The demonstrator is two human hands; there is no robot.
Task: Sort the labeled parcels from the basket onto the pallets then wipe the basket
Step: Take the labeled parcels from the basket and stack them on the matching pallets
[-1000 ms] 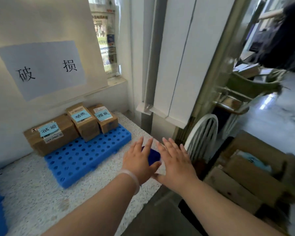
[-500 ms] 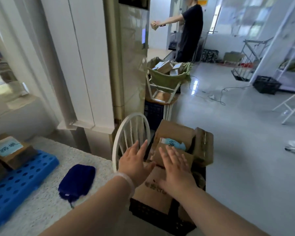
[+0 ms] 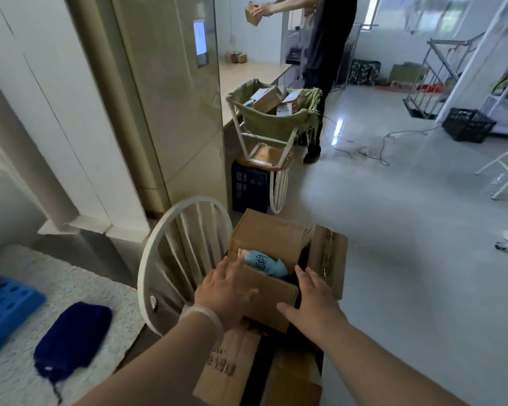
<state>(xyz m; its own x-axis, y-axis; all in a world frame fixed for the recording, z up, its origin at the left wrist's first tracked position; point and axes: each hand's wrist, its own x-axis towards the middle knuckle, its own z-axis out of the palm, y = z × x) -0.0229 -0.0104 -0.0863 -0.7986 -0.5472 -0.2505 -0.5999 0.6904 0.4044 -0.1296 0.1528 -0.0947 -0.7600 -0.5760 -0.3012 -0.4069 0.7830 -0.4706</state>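
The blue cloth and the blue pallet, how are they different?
The cloth is dark navy; the pallet is bright blue. The cloth lies crumpled and floppy; the pallet is flat and stiff, with round holes. Both rest on the speckled counter.

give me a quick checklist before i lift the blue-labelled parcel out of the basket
1. Placement of left hand on the parcel, left side: ok.
2. Placement of right hand at its right edge: ok.
3. Grip, fingers curled round it: not ok, straight on both hands.
4. Readable blue label: cannot tell, crumpled and blurred.
5. Free room on the blue pallet: cannot tell, only a corner shows.
6. Clearance from the upright box beside it: cannot tell.
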